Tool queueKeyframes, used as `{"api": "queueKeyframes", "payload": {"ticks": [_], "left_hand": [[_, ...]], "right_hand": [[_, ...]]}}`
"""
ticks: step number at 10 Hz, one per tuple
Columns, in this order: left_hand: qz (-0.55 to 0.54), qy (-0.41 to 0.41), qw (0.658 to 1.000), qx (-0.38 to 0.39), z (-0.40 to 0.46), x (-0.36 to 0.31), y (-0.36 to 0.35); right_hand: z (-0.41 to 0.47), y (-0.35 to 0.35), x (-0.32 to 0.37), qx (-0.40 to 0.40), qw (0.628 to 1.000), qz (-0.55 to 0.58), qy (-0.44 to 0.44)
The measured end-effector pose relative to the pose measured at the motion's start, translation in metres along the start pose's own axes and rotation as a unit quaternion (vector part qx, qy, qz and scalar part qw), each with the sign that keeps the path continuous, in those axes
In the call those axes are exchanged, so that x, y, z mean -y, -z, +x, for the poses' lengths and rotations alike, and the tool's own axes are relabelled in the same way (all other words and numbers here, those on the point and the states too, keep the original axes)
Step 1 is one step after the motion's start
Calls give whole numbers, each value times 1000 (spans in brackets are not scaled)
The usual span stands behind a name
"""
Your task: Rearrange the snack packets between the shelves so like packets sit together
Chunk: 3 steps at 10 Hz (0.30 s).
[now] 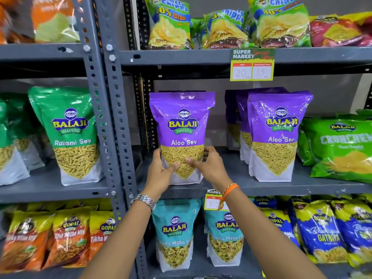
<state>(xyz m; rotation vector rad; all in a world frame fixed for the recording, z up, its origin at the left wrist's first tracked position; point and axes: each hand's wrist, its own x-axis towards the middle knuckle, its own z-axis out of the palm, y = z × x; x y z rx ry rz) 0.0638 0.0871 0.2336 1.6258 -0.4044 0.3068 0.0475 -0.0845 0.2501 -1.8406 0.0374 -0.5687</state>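
Observation:
A purple Aloo Sev packet (182, 125) stands upright on the middle shelf (231, 186) of the right rack, near its left end. My left hand (160, 171) grips its lower left side and my right hand (209, 165) grips its lower right side, thumbs on the front. To the right stand more purple Aloo Sev packets (276, 135) in a row, with a gap between them and the held one. Green Ratlami Sev packets (70, 133) stand on the left rack's middle shelf.
Grey slotted uprights (112, 117) divide the two racks. Green Crunchem packets (340, 150) lie at the far right. Uncle Chipps bags (223, 29) fill the shelf above, teal Khatta Mitha packets (175, 234) and Gopal packets (320, 230) the shelf below. A price tag (252, 65) hangs overhead.

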Motion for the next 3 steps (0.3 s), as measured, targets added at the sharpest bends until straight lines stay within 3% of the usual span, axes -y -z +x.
{"api": "queueKeyframes", "payload": {"ticks": [2,3], "left_hand": [[23,2,1000,3,-4,-4,0],[69,-3,997,-32,-12,-11,-3]], "right_hand": [[-6,1,1,13,1000,-2,0],[-10,7,5,2,999,35,4]]}}
